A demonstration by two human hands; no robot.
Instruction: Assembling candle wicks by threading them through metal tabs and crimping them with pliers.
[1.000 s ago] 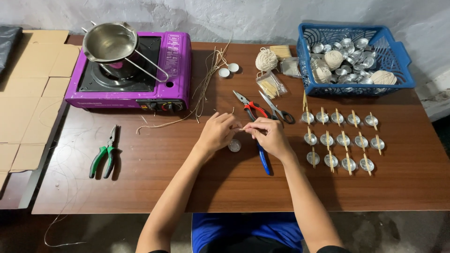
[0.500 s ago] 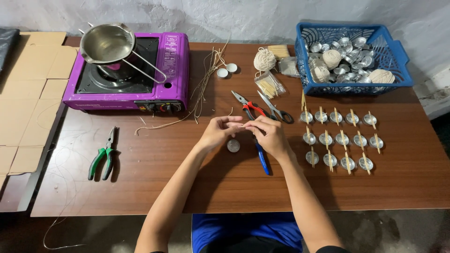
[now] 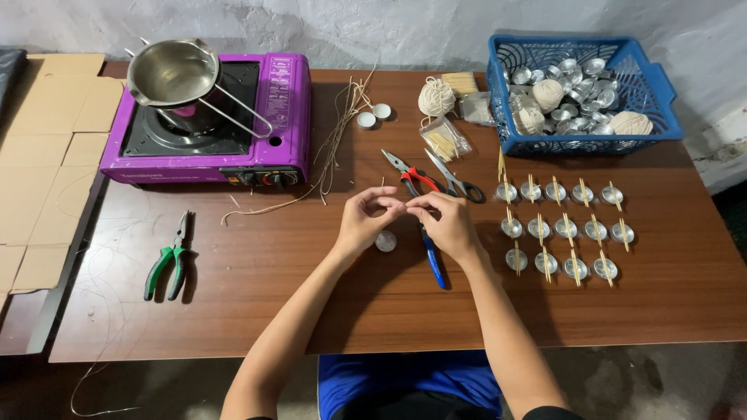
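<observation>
Both forearms come up from the near edge of the brown table (image 3: 233, 311) and meet a little in front of its middle. The left hand (image 3: 366, 222) and the right hand (image 3: 445, 224) are raised slightly over the wood, the fingers curled and the fingertips brought together until they almost touch, pinching something very thin between them; it is too small to tell what it is, perhaps a piece of wick. Just under the left hand a small metal cup (image 3: 386, 241) lies alone on the table, and a blue-handled tool (image 3: 434, 260) lies partly under the right hand. Red-handled pliers (image 3: 411, 174) and scissors (image 3: 455, 180) lie just behind the hands. To the right stand rows of metal cups with sticks (image 3: 564, 228), and behind them, at the far right corner, a blue basket (image 3: 661, 93). A purple stove (image 3: 280, 117) with a steel pot (image 3: 171, 74) is at the far left corner, green pliers (image 3: 170, 260) near the left edge. Compared with half a second before, the hands have hardly moved; the single cup is in the same place.
</observation>
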